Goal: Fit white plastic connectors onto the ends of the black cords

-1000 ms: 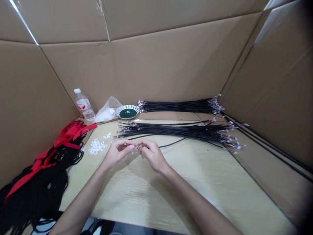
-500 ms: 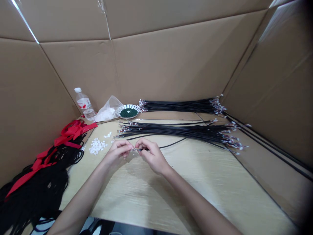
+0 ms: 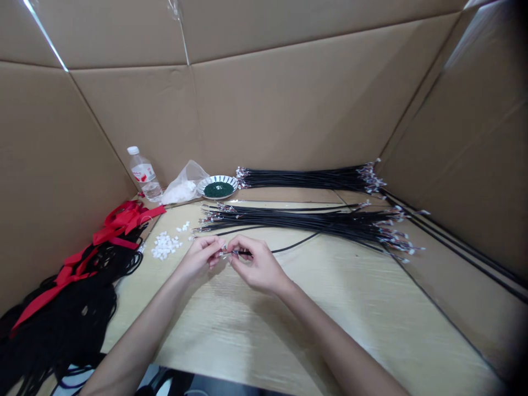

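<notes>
A shallow striped dish [image 3: 217, 187] sits at the back of the pale wooden table [image 3: 289, 330], filled with dark green beads [image 3: 218, 190]. Just left of the dish lies a clear plastic bag [image 3: 182, 186] holding something white, and beyond it stands a capped water bottle [image 3: 143, 175]. A bundle of black cords [image 3: 309, 179] with metal-and-white ends runs off to the dish's right, and a second bundle [image 3: 297, 224] lies in front of it. Farther left and forward of the dish are a scatter of small white pieces [image 3: 165, 245] and red ribbon [image 3: 119, 220] draped over a heap of black cord [image 3: 58, 313]. Cardboard walls [image 3: 289, 99] box everything in.

In front of the dish, the left hand [image 3: 200, 258] and right hand [image 3: 258, 267] nearly meet, fingers curled, not spread. Both pinch a single black cord [image 3: 292, 248] near its small metal end [image 3: 225, 253], its length trailing right across the table.
</notes>
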Demonstrator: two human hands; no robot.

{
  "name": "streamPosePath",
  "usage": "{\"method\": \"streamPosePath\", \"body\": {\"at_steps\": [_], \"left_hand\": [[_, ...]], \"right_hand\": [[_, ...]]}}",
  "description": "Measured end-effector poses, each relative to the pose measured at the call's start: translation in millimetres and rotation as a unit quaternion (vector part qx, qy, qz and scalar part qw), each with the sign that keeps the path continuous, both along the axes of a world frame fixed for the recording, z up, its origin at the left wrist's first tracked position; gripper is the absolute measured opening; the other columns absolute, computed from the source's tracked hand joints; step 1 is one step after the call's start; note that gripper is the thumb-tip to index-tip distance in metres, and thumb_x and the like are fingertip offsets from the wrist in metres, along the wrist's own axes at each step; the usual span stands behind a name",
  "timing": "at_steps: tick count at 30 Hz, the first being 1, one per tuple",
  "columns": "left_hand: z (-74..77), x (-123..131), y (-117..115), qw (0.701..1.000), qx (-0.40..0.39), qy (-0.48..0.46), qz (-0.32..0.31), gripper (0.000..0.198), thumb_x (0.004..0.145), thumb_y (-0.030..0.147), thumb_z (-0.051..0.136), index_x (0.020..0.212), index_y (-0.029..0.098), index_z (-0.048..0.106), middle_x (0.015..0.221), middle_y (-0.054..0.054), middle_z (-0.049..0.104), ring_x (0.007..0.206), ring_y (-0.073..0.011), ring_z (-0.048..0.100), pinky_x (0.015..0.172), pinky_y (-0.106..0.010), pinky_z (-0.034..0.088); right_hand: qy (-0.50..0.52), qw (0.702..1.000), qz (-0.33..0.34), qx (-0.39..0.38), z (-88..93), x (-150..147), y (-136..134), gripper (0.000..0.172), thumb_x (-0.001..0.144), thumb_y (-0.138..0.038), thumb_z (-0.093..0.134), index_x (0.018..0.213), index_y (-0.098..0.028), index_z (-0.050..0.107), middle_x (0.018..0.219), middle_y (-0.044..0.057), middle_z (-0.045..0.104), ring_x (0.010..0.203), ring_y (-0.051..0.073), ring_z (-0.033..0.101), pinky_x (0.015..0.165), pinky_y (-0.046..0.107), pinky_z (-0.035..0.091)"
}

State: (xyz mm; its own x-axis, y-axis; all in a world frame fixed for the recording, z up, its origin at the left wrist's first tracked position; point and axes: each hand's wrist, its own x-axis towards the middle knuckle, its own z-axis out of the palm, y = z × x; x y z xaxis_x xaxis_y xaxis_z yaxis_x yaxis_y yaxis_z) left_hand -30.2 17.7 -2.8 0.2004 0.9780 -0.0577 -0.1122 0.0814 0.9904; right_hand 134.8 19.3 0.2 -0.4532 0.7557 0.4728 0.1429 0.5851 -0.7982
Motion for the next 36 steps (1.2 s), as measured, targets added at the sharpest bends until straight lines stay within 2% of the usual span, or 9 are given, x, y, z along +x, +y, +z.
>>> {"method": "streamPosePath", "body": {"at_steps": [3, 7, 13, 18, 22, 36], "left_hand": [[1.7, 1.0, -0.1, 1.0, -0.007, -0.014, -0.003, 0.041, 0.067, 0.048, 0.071, 0.063, 0.011, 0.055, 0.049, 0.006, 0.039, 0.039, -0.0026, 0.031, 0.04, -0.018, 0.018], [4.4, 3.6, -1.1, 0.999, -0.028, -0.033, 0.004, 0.041, 0.063, 0.047, 0.075, 0.062, 0.011, 0.054, 0.049, 0.007, 0.037, 0.038, -0.002, 0.028, 0.039, -0.018, 0.014], [6.2, 5.1, -3.0, 0.998, -0.04, -0.042, 0.006, 0.041, 0.062, 0.045, 0.076, 0.062, 0.012, 0.052, 0.05, 0.007, 0.037, 0.038, -0.0018, 0.029, 0.039, -0.018, 0.014], [5.5, 4.5, -2.8, 0.998, -0.037, -0.043, 0.002, 0.04, 0.064, 0.046, 0.074, 0.066, 0.012, 0.054, 0.049, 0.008, 0.036, 0.038, -0.0018, 0.029, 0.039, -0.018, 0.014], [3.7, 3.7, -2.4, 0.998, -0.036, -0.045, -0.004, 0.04, 0.067, 0.045, 0.072, 0.062, 0.013, 0.05, 0.05, 0.007, 0.036, 0.038, -0.0018, 0.029, 0.039, -0.018, 0.015], [4.6, 2.5, -1.3, 0.998, -0.037, -0.047, -0.009, 0.042, 0.069, 0.045, 0.071, 0.059, 0.014, 0.045, 0.051, 0.007, 0.036, 0.038, -0.0014, 0.03, 0.039, -0.017, 0.015]], "right_hand": [[0.016, 0.999, 0.014, -0.027, -0.7, 1.3, 1.4, 0.008, 0.08, -0.014, 0.052, 0.086, -0.017, 0.056, 0.073, 0.0, 0.059, 0.064, 0.011, 0.052, 0.056, 0.02, 0.038], [0.037, 0.996, 0.036, -0.075, -1.9, 3.2, 4.8, 0.008, 0.087, -0.02, 0.047, 0.091, -0.018, 0.054, 0.068, -0.001, 0.057, 0.062, 0.012, 0.052, 0.058, 0.022, 0.039], [0.065, 0.99, 0.066, -0.106, -3.2, 4.3, 9.1, 0.01, 0.09, -0.025, 0.046, 0.092, -0.018, 0.053, 0.065, -0.002, 0.056, 0.062, 0.012, 0.052, 0.06, 0.024, 0.039], [0.053, 0.991, 0.061, -0.109, -2.4, 2.8, 7.0, 0.012, 0.087, -0.021, 0.05, 0.095, -0.018, 0.057, 0.069, -0.001, 0.058, 0.064, 0.012, 0.053, 0.059, 0.023, 0.04], [0.034, 0.993, 0.035, -0.109, -0.6, -0.2, 3.9, 0.008, 0.082, -0.018, 0.056, 0.087, -0.016, 0.062, 0.081, 0.002, 0.064, 0.072, 0.013, 0.057, 0.061, 0.022, 0.042], [0.055, 0.992, 0.049, -0.098, 2.6, 3.0, 5.4, 0.005, 0.08, -0.018, 0.057, 0.078, -0.016, 0.061, 0.078, 0.002, 0.063, 0.073, 0.013, 0.057, 0.066, 0.023, 0.043]]}}
